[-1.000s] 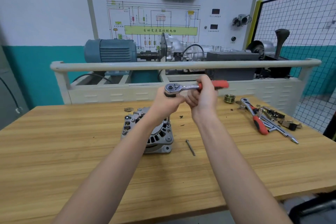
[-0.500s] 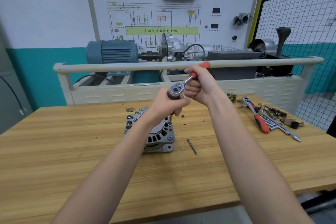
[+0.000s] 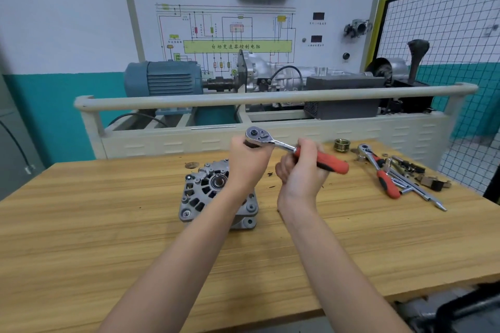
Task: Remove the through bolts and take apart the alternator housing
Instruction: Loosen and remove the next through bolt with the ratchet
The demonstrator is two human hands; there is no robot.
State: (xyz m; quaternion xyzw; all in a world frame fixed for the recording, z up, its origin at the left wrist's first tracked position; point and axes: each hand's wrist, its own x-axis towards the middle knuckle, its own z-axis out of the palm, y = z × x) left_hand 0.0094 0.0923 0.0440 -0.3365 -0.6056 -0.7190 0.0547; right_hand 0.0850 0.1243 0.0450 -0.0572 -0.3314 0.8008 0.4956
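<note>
Alternator (image 3: 205, 194): I see it on the wooden bench (image 3: 81, 224), my landmark for the rest. Just above its right edge, my left hand (image 3: 250, 162) curls its fingers under the ratchet (image 3: 286, 146) head. Right of that, my right hand (image 3: 301, 170) wraps the red handle. Far right of the alternator: a brass pulley (image 3: 342, 145), a second ratchet (image 3: 378, 170), loose sockets.

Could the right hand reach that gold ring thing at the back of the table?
Probably yes: the brass pulley sits just beyond the right hand with bare table between, but that hand's grip is on the ratchet.
</note>
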